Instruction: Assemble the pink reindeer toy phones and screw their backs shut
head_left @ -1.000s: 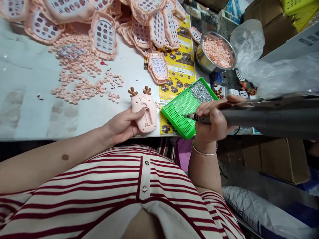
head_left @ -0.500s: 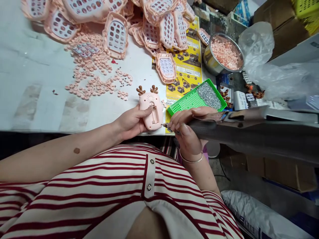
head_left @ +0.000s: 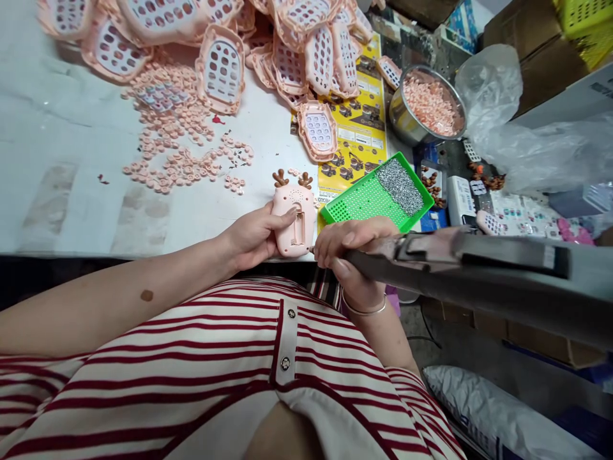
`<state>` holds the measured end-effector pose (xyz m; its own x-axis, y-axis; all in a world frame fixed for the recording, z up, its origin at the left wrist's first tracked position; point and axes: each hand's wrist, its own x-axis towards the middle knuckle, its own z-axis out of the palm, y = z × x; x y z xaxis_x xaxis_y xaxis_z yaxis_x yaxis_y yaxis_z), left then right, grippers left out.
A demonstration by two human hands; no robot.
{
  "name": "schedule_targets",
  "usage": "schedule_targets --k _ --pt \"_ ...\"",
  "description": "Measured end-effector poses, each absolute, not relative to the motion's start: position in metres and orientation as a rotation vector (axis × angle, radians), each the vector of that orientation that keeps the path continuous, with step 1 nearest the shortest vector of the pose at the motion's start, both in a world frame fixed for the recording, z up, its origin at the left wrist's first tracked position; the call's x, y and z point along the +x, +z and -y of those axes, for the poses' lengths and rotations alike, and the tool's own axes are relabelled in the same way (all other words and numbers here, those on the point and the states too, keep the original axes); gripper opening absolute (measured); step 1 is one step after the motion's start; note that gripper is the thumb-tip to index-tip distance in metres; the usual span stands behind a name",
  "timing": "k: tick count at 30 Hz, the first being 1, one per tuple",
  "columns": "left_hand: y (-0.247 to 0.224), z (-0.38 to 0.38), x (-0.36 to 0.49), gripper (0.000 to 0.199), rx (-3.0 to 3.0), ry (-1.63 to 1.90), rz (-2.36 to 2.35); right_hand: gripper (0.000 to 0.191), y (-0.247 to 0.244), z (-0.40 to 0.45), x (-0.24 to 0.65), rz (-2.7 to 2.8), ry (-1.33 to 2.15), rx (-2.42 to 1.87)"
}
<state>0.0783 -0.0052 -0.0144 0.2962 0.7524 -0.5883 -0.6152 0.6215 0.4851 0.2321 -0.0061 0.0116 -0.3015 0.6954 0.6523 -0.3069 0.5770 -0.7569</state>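
A pink toy casing [head_left: 286, 220] with brown antlers and an uncovered battery compartment is held near the table's front edge. My left hand [head_left: 253, 236] grips it from the left, thumb over its back face. My right hand [head_left: 352, 252] is wrapped round the dark handle of a power screwdriver [head_left: 431, 259], whose body stretches off to the right. The tool's tip is at the casing's lower right corner, by a screw hole; contact is too small to tell. Just beyond my right hand lies a green tray [head_left: 354, 198] holding many small silver screws [head_left: 402, 185].
Pink shell halves [head_left: 220, 69] are piled at the back. Small pink button parts [head_left: 177, 163] lie scattered at the left. A metal bowl [head_left: 414, 121] of pink pieces, plastic bags [head_left: 550, 150] and cardboard boxes [head_left: 534, 57] stand at the right.
The casing has shifted slightly right and turned more upright in my left hand. My right hand has moved a little left, and the screwdriver's rear end has swung lower.
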Motion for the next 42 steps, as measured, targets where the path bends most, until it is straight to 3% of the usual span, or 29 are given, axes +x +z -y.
schedule_targets --k 6,13,27,32,42 --pt "-0.012 0.005 0.080 0.029 0.108 0.964 -0.934 0.026 0.026 -0.017 0.263 1.439 0.750 -0.425" --pt "-0.012 0.006 0.080 0.029 0.111 0.947 -0.944 0.034 -0.010 -0.051 0.301 1.389 0.383 -0.867" --pt "-0.012 0.006 0.079 0.028 0.095 0.988 -0.942 0.037 -0.002 -0.046 0.296 1.378 0.366 -0.921" --pt "-0.016 0.007 0.085 0.034 0.099 1.058 -0.933 0.025 0.025 -0.013 0.262 1.336 0.621 -0.663" --pt "-0.011 0.007 0.088 0.036 0.124 1.105 -0.905 0.026 0.021 0.025 0.222 1.492 1.167 -0.666"
